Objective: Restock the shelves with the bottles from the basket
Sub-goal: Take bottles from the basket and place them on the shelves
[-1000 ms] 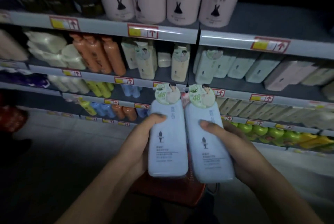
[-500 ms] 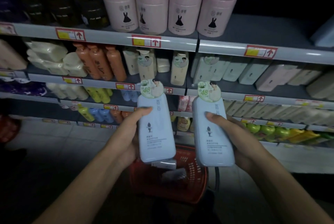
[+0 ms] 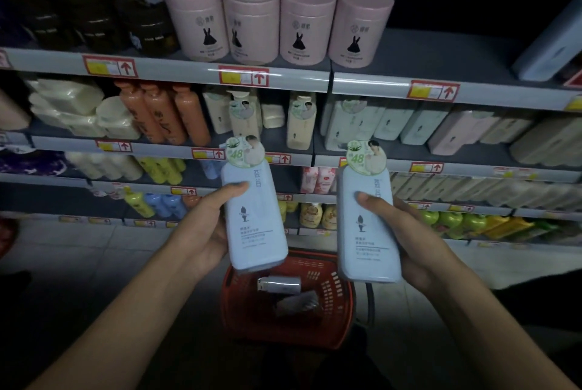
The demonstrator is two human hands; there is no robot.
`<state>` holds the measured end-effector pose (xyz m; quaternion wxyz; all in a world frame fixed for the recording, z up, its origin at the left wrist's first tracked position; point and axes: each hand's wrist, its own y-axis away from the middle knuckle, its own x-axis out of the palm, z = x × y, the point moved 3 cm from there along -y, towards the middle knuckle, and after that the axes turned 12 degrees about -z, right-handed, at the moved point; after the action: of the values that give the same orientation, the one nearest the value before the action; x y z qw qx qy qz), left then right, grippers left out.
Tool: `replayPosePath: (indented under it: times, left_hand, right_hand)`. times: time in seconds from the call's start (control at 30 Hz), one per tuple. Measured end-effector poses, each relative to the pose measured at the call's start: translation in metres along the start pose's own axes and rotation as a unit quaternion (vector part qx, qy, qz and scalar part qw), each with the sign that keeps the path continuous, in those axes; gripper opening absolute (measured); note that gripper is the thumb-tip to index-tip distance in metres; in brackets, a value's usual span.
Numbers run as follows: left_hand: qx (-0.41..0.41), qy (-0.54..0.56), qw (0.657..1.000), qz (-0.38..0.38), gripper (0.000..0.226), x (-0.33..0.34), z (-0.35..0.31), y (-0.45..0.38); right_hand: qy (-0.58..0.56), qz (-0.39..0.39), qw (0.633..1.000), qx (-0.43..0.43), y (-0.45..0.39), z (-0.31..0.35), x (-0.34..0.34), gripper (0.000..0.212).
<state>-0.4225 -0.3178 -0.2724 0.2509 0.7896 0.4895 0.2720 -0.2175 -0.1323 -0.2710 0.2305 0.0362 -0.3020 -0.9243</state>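
Note:
My left hand (image 3: 201,232) grips a pale blue bottle (image 3: 255,216) with a round green "48" tag on its top. A second pale blue bottle (image 3: 368,232) of the same kind is held upright in my right hand (image 3: 412,241), thumb across its front. Both bottles are raised in front of the shelves (image 3: 274,81), a gap apart. Below them on the floor stands the red basket (image 3: 337,295), with a few grey items lying inside. A row of similar pale bottles (image 3: 356,125) stands on the second shelf to the right.
Pink round tubs (image 3: 252,30) stand on the top shelf, with bare shelf (image 3: 441,56) to their right. Orange bottles (image 3: 163,115) and cream packs (image 3: 69,109) fill the second shelf's left. Lower shelves hold yellow, blue and green goods. Grey tiled floor (image 3: 78,257) lies at left.
Both hands have lifted the two bottles and moved them apart. The view has tilted up, so the top shelf shows more and the basket has come into sight.

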Motion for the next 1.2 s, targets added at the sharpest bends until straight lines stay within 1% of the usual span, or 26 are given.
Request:
replayPosePath:
  times: [0.07, 0.17, 0.23, 0.3, 0.4, 0.47, 0.7, 0.8, 0.93, 1.07, 1.13, 1.2]
  left_hand:
    - [0.007, -0.003, 1.0, 0.002, 0.024, 0.008, -0.002, -0.002]
    - [0.013, 0.0, 1.0, 0.001, 0.035, 0.023, -0.006, -0.005]
    - [0.013, -0.006, 1.0, 0.013, 0.038, 0.037, -0.008, -0.006]
    - [0.011, -0.018, 0.999, 0.031, 0.035, 0.052, -0.009, -0.004]
    - [0.011, -0.044, 0.997, 0.062, 0.022, 0.076, -0.008, 0.0]
    - [0.01, -0.064, 0.995, 0.078, 0.019, 0.09, -0.004, 0.003]
    - [0.011, -0.118, 0.986, 0.116, 0.022, 0.127, 0.007, 0.007]
    - [0.007, -0.12, 0.984, 0.129, 0.022, 0.144, 0.009, 0.009]
    - [-0.007, -0.119, 0.98, 0.158, 0.025, 0.174, 0.015, 0.017]
    - [-0.008, -0.122, 0.976, 0.181, 0.023, 0.208, 0.02, 0.025]
    - [-0.003, -0.121, 0.973, 0.196, 0.029, 0.223, 0.021, 0.028]
    - [-0.001, -0.123, 0.97, 0.208, 0.045, 0.234, 0.022, 0.029]
  right_hand:
    - [-0.007, -0.013, 1.0, 0.002, 0.002, 0.001, -0.006, 0.042]
    - [-0.018, -0.039, 0.999, 0.011, 0.004, 0.001, -0.018, 0.051]
    - [-0.03, -0.051, 0.998, 0.016, 0.005, 0.002, -0.027, 0.055]
    - [-0.041, -0.059, 0.997, 0.018, 0.007, 0.005, -0.036, 0.054]
    - [-0.054, -0.078, 0.995, 0.017, 0.009, 0.009, -0.051, 0.052]
    - [-0.061, -0.087, 0.994, 0.012, 0.01, 0.012, -0.06, 0.051]
    - [-0.062, -0.105, 0.993, -0.004, 0.009, 0.021, -0.087, 0.052]
    - [-0.075, -0.121, 0.99, -0.003, 0.008, 0.022, -0.099, 0.05]
    - [-0.091, -0.146, 0.985, -0.013, 0.01, 0.026, -0.119, 0.055]
    - [-0.113, -0.177, 0.977, -0.027, 0.018, 0.033, -0.146, 0.051]
    - [-0.123, -0.187, 0.974, -0.033, 0.021, 0.038, -0.157, 0.052]
    - [-0.134, -0.198, 0.97, -0.039, 0.024, 0.043, -0.167, 0.051]
